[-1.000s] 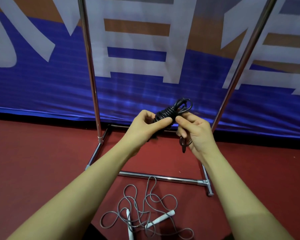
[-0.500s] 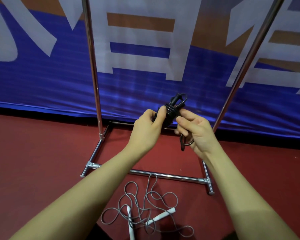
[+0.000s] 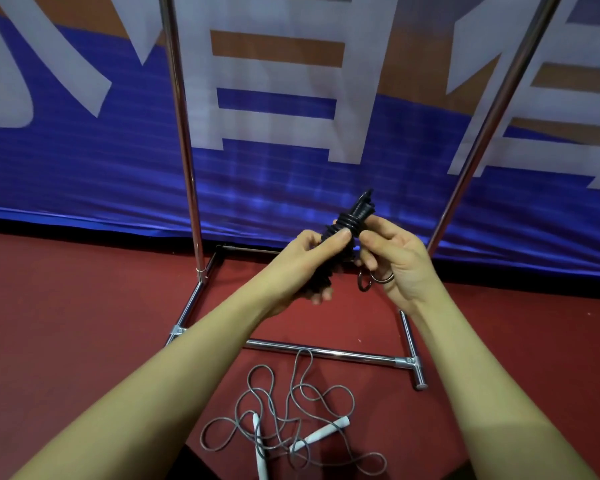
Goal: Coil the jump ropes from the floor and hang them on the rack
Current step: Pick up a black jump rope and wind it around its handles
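While large white characters — unreadable, cropped — cross the banner (image 3: 291, 98), both hands' fingers (image 3: 336, 235) clamp the black jump rope (image 3: 355, 216).

Black coiled rope (image 3: 347, 230), grey rope (image 3: 291, 410) with white handles, red floor (image 3: 66, 323), blue-and-white banner (image 3: 84, 161)

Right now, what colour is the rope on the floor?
Grey rope with white handles, per the head view.

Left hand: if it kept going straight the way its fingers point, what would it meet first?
The left hand already grips the black rope; beyond it, up and right, the right hand comes first, fingertips nearly touching. Depth is unclear.
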A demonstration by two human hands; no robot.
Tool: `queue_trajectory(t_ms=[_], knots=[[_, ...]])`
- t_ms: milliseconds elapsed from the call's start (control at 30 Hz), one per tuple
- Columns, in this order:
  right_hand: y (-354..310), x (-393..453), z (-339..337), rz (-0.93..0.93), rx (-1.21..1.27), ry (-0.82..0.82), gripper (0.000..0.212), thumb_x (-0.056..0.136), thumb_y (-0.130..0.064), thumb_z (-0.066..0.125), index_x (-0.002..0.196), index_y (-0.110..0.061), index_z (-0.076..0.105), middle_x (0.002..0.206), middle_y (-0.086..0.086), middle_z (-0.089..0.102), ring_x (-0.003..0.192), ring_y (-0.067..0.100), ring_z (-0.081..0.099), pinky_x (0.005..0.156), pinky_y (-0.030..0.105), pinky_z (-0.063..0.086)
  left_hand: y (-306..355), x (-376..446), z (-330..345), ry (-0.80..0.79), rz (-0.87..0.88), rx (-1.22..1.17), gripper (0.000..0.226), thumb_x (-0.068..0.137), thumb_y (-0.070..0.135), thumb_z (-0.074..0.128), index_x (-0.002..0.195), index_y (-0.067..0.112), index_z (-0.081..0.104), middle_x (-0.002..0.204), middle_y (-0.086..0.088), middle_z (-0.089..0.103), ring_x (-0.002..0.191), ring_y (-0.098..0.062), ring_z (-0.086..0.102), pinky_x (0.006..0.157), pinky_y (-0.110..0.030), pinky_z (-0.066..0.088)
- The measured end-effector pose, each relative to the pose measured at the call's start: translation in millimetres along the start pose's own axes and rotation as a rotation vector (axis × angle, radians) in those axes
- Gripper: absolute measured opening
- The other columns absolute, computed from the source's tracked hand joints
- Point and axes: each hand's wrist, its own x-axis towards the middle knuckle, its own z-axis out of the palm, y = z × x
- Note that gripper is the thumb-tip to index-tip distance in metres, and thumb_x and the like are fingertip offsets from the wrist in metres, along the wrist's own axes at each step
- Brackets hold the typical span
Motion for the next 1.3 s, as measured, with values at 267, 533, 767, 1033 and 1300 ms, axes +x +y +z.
queue_trajectory(t_ms=[267,533,767,1033,1300], knots=[[1.7,0.9,2.9,0.024,-0.025,0.004,0.029,0.075,-0.004,0.060,0.102,-0.013,0.060,0.086,-0.006,0.071,0.042,0.006,0.045,0.058,0.019,0.044,-11.9,7.2,5.5,0.291,0.169,0.324,0.035,0.098,0.042,0.043,0.108,0.014,0.062,0.088,-0.003,0.066,0.079,-0.016,0.059,0.085,-0.045,0.052],[5.3,4.3,2.9,0.033,0.040,-0.150,0.046,0.079,0.002,0.059,0.122,-0.015,0.052,0.099,-0.005,0.070,0.048,0.008,0.051,0.058,0.019,0.049,-5.7,5.4,8.9,0.495,0.208,0.451,0.044,0.098,0.051,0.033,0.088,0.015,0.056,0.069,0.004,0.057,0.072,-0.019,0.056,0.071,-0.036,0.043],[6.1,3.5,4.8,-0.010,-0.044,-0.160,0.039,0.078,-0.004,0.053,0.117,-0.010,0.054,0.074,-0.008,0.069,0.035,0.002,0.032,0.049,0.018,0.034,-0.2,9.7,-7.3,0.333,0.107,0.089,0.062,0.094,0.057,0.041,0.074,0.005,0.069,0.052,-0.007,0.058,0.046,-0.023,0.054,0.052,-0.034,0.045],[5.0,-0.6,7.2,-0.040,-0.111,-0.107,0.033,0.079,-0.011,0.055,0.111,-0.008,0.060,0.073,-0.008,0.070,0.035,0.002,0.028,0.051,0.026,0.020,0.6,4.7,-9.9,0.060,0.002,-0.016,0.057,0.073,0.063,0.064,0.088,0.008,0.057,0.056,-0.011,0.056,0.040,-0.023,0.049,0.040,-0.024,0.039],[17.3,1.1,13.0,-0.109,-0.276,0.027,0.026,0.091,-0.004,0.056,0.111,-0.018,0.065,0.062,-0.004,0.057,0.041,0.006,0.029,0.051,0.027,0.018,-18.8,11.2,-1.7,0.459,0.124,0.290,0.055,0.080,0.067,0.053,0.073,0.012,0.052,0.055,0.003,0.056,0.050,-0.020,0.053,0.058,-0.037,0.045]])
